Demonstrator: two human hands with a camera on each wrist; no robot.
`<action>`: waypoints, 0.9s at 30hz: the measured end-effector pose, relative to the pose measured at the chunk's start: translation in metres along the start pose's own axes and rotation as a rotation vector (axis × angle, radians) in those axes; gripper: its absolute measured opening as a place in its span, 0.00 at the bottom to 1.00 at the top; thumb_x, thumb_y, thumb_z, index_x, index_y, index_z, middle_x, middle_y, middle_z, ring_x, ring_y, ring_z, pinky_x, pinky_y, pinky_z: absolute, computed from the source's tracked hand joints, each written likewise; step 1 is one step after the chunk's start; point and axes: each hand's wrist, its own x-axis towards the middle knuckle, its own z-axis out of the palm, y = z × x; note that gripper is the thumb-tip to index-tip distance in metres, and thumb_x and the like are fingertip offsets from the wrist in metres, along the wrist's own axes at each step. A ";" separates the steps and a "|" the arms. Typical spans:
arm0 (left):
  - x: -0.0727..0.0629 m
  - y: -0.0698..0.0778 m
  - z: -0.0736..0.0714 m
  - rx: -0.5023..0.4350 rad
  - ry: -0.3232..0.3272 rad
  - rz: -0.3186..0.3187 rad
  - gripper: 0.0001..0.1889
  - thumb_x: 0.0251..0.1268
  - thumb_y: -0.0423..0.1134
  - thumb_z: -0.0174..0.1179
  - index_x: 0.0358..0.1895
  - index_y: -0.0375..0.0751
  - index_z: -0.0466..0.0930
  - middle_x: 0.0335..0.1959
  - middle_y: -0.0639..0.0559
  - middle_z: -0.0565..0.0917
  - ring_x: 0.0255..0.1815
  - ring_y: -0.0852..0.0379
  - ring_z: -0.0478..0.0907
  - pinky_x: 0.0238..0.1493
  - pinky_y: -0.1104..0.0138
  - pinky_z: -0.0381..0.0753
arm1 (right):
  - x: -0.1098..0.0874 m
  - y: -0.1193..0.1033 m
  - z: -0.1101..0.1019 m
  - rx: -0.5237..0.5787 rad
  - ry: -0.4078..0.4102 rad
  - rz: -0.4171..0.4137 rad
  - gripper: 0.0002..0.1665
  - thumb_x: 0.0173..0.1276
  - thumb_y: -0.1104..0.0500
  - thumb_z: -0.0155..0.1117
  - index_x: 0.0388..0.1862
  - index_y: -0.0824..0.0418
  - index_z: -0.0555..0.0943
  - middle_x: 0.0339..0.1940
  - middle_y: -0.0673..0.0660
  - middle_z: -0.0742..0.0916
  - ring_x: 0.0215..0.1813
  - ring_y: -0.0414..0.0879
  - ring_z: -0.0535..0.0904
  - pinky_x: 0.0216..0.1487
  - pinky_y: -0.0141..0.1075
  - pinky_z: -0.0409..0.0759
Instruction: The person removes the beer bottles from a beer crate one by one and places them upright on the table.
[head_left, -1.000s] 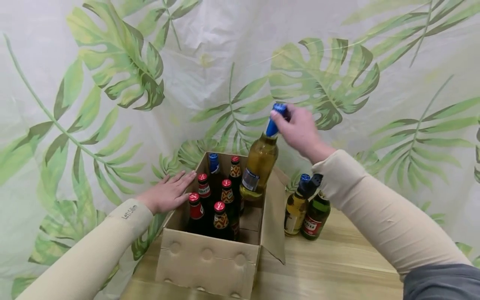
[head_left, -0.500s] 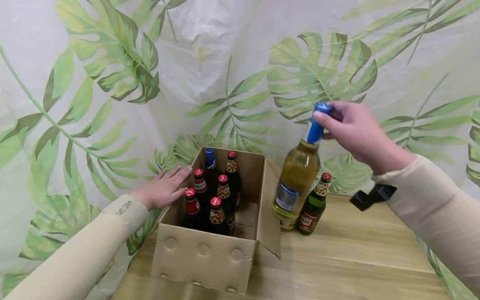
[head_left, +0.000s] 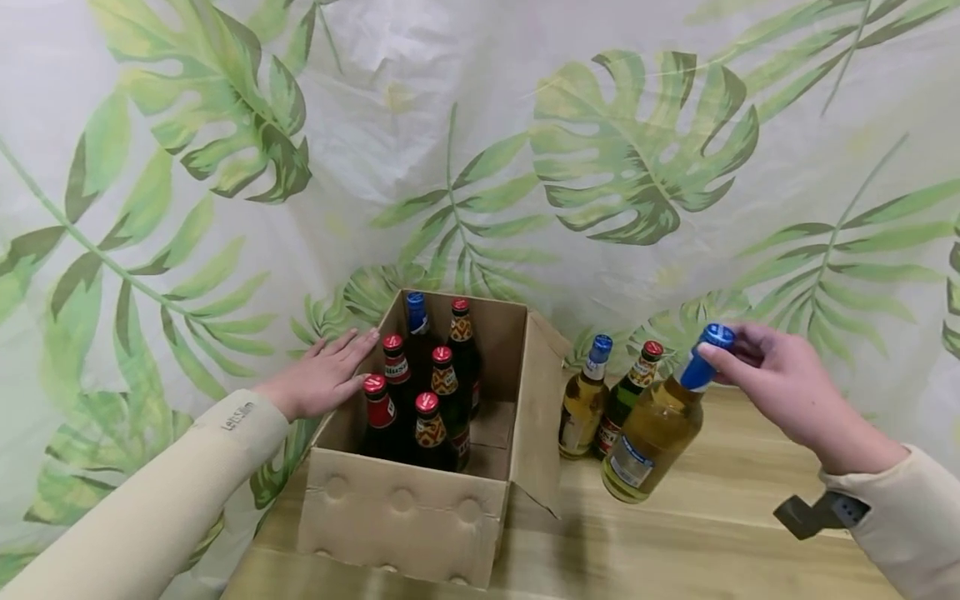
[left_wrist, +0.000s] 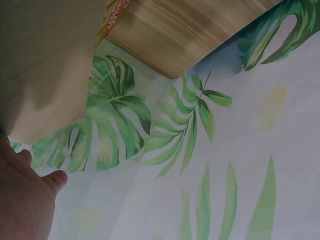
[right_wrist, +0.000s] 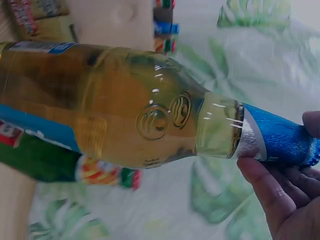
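By its blue foil neck, my right hand [head_left: 787, 387] pinches a beer bottle [head_left: 654, 437] of yellow liquid. The bottle leans, base toward the box; whether the base touches the table I cannot tell. In the right wrist view thumb and fingers close round the foil of the same bottle [right_wrist: 150, 107]. My left hand [head_left: 318, 379] lies with extended fingers along the left rim of a cardboard box [head_left: 405, 508]. Inside the box stand several dark bottles, such as a red-capped bottle [head_left: 427, 425] and a blue-capped bottle [head_left: 417, 315].
Right of the box, a blue-capped yellow bottle [head_left: 583, 408] and a red-capped green bottle [head_left: 621, 396] stand on the wooden table [head_left: 675, 550]. The box's side flap [head_left: 542, 417] hangs outward toward them. A leaf-patterned cloth [head_left: 480, 167] hangs behind.
My right hand has carried the yellow beer bottle from above the box to the right, past the two standing bottles, then lowered it toward the table. The left hand stays on the box rim.
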 end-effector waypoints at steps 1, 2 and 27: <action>-0.001 0.000 -0.001 -0.006 0.001 -0.002 0.35 0.85 0.51 0.42 0.82 0.30 0.50 0.82 0.34 0.53 0.82 0.31 0.45 0.75 0.32 0.42 | -0.001 0.007 0.000 0.001 0.004 0.005 0.27 0.82 0.51 0.59 0.60 0.76 0.76 0.46 0.66 0.88 0.39 0.33 0.86 0.40 0.26 0.84; -0.002 0.000 -0.002 -0.004 -0.002 -0.005 0.35 0.86 0.51 0.41 0.82 0.30 0.49 0.83 0.35 0.52 0.82 0.31 0.45 0.75 0.32 0.42 | -0.003 0.014 -0.001 -0.003 0.007 0.016 0.28 0.82 0.50 0.59 0.61 0.77 0.75 0.47 0.67 0.88 0.39 0.33 0.86 0.40 0.26 0.84; -0.002 -0.002 0.002 0.011 0.030 0.027 0.36 0.86 0.53 0.41 0.82 0.31 0.50 0.82 0.34 0.54 0.81 0.29 0.48 0.73 0.30 0.48 | 0.027 0.146 0.019 0.052 0.153 0.222 0.36 0.82 0.50 0.56 0.64 0.85 0.68 0.55 0.83 0.81 0.34 0.24 0.78 0.35 0.24 0.82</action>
